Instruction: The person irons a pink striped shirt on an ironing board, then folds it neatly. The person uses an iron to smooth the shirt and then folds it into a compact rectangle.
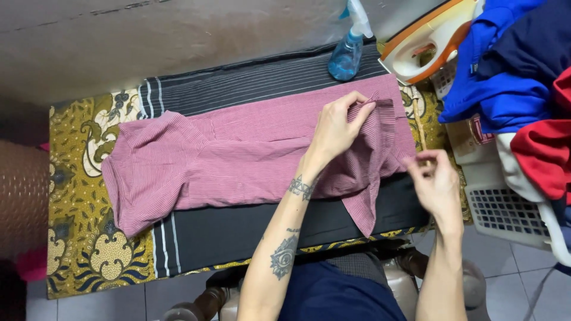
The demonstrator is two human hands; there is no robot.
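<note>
A pink striped shirt lies spread across a board covered in dark striped cloth and a yellow patterned cloth. My left hand rests on the shirt's right part and pinches a fold of fabric near the collar between thumb and fingers. My right hand hovers at the shirt's right edge, fingers curled together by the hem; whether it grips any fabric is unclear.
A blue spray bottle stands at the board's far edge. An orange and white iron sits at the far right. A white laundry basket with blue, red and dark clothes stands to the right.
</note>
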